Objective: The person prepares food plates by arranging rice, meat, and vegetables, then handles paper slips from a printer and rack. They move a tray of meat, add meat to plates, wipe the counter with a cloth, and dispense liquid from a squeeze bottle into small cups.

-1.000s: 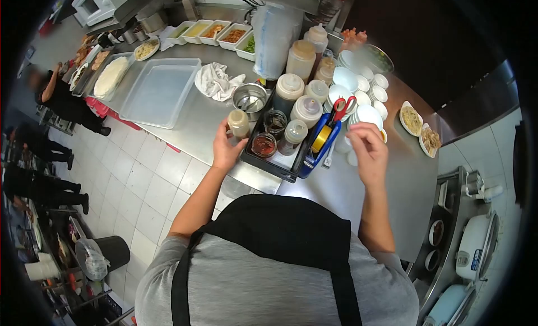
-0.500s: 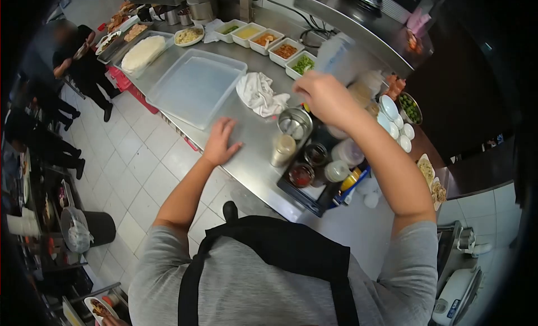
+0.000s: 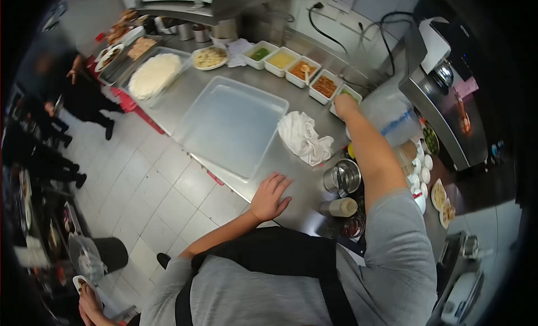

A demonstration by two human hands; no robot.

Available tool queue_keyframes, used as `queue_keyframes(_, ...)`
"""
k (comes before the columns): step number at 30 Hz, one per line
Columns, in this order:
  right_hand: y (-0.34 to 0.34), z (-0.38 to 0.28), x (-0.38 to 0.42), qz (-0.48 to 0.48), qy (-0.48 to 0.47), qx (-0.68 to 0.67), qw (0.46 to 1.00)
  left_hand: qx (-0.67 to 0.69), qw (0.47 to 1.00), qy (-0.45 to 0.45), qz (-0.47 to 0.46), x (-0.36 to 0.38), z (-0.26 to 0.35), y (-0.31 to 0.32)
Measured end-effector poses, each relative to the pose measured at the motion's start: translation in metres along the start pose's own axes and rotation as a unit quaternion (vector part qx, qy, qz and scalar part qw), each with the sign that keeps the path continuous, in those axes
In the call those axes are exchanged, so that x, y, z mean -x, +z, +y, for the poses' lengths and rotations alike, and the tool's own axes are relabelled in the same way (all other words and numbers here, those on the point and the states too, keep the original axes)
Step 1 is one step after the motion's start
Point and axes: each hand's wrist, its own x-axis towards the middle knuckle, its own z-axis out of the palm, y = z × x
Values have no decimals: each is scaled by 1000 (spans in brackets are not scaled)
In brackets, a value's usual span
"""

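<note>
Hands sit wide apart (left near counter edge).

The right hand is reaching down at the tub of greens, its fingertips hidden. Beside that tub, going away from the right hand, four more tubs are standing in a row: red-brown food, orange food with a spoon in it, yellow food and green food. A plastic bag is standing just beside the right forearm.

The left hand is resting on the surface, palm down, fingers spread. Beyond its fingers, a clear bin and a crumpled cloth are lying near each other. To the left hand's right, a metal pot and a bottle are sitting near a jar.
</note>
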Motion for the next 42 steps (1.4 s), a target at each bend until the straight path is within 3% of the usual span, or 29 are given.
queue_keyframes(8,11,33,-66,-53,-12,38,998,25,999,-10,-34,-5,-6,0)
queue_keyframes(10,42,62,-102,86,-15,8,996,15,999,-12,-34,-3,-10,1)
queue_keyframes(13,14,38,-83,21,42,-15,999,4,998,-22,-59,-3,-9,-4)
queue_keyframes(17,42,36,-83,134,60,-85,986,5,999,-26,-29,-4,-8,-7)
queue_keyframes(19,56,32,-88,175,145,-134,965,15,999,-30,-27,-3,-7,-8)
queue_keyframes(28,52,19,-80,158,84,-98,979,20,999,-26,-16,1,-10,-6)
queue_keyframes(31,37,13,-81,124,135,-137,974,19,999,-23,-19,2,-12,-5)
queue_keyframes(35,76,56,-121,139,99,-138,976,28,999,-30,-22,2,-11,-6)
queue_keyframes(37,92,76,-143,122,165,-191,960,30,999,-33,-21,3,-10,-4)
queue_keyframes(38,81,72,-137,121,142,-71,980,29,999,-32,-20,3,-11,-1)
queue_keyframes(39,104,93,-159,88,207,-390,893,30,999,-26,-23,2,-12,1)
queue_keyframes(40,111,95,-158,117,248,-655,704,24,999,-30,-24,2,-11,3)
queue_keyframes(41,87,68,-128,188,207,-822,496,20,999,-33,-27,2,-11,4)
queue_keyframes(42,88,76,-126,159,185,-876,417,16,999,-33,-29,0,-10,4)
